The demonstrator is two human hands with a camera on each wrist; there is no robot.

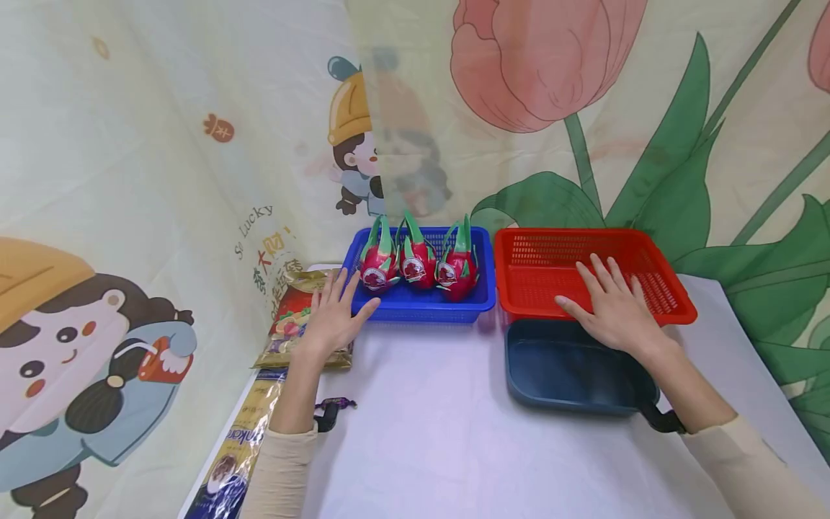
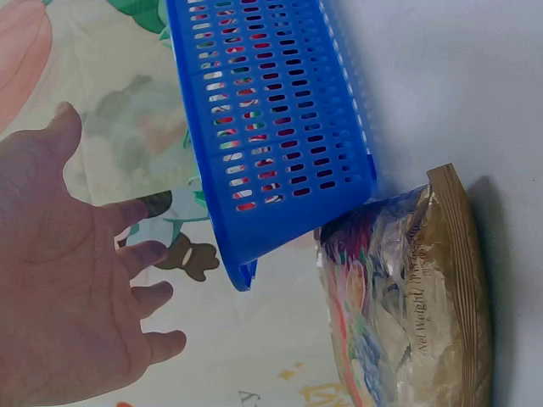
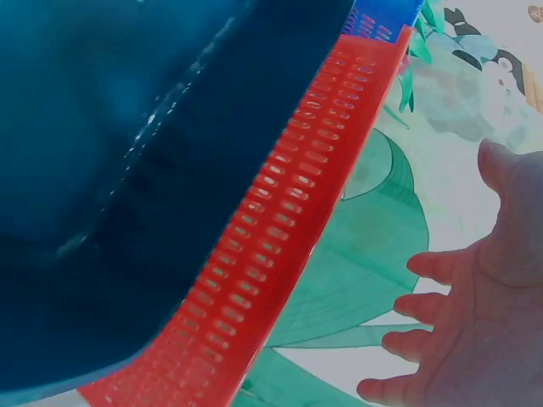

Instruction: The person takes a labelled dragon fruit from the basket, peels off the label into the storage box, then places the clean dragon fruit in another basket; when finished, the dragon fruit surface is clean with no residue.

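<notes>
My left hand is spread with straight fingers at the near left corner of the blue basket; it holds nothing. Inside that basket stand three dragon fruits, red with green leaf tips and round labels. Under and beside the left hand lies a gold and red snack bag. My right hand, fingers also spread and nothing in its grasp, hovers over the near side of the red basket. A dark blue tray sits just in front of that basket, partly behind the right wrist.
A long gold and blue packet lies along the table's left edge. One small purple wrapped candy is next to the left wrist. Behind the baskets hangs a printed curtain, with another stretch on the left.
</notes>
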